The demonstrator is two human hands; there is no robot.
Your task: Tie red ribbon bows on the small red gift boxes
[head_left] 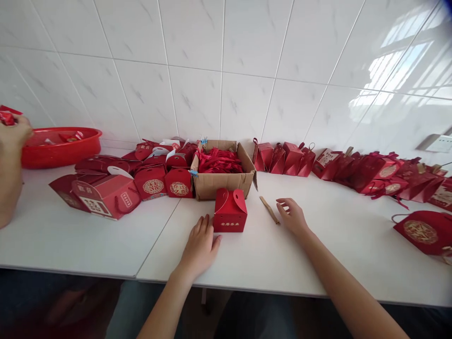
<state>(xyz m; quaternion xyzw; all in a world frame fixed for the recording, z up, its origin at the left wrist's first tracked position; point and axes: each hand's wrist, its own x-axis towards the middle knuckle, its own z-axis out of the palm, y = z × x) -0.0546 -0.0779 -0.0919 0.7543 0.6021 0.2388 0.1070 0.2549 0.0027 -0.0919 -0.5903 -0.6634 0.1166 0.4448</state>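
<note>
A small red gift box (229,221) with gold lettering stands upright on the white table in front of me, its top flaps curved together. My left hand (200,245) lies open on the table at the box's left side, fingertips against or very near it. On the right, my right hand (293,216) is open, thumb and fingers apart, with nothing in it. Just left of its fingers lies a thin gold ribbon strip (269,210). Behind the gift box is an open cardboard carton (226,183) full of dark red ribbons (221,161).
Several red boxes (113,190) crowd the left, near a red plastic basin (67,148). A co-worker's hand (14,134) holds a red packet there. Ribbon-tied boxes (291,157) line the tiled wall on the right; another red box (422,230) sits at far right.
</note>
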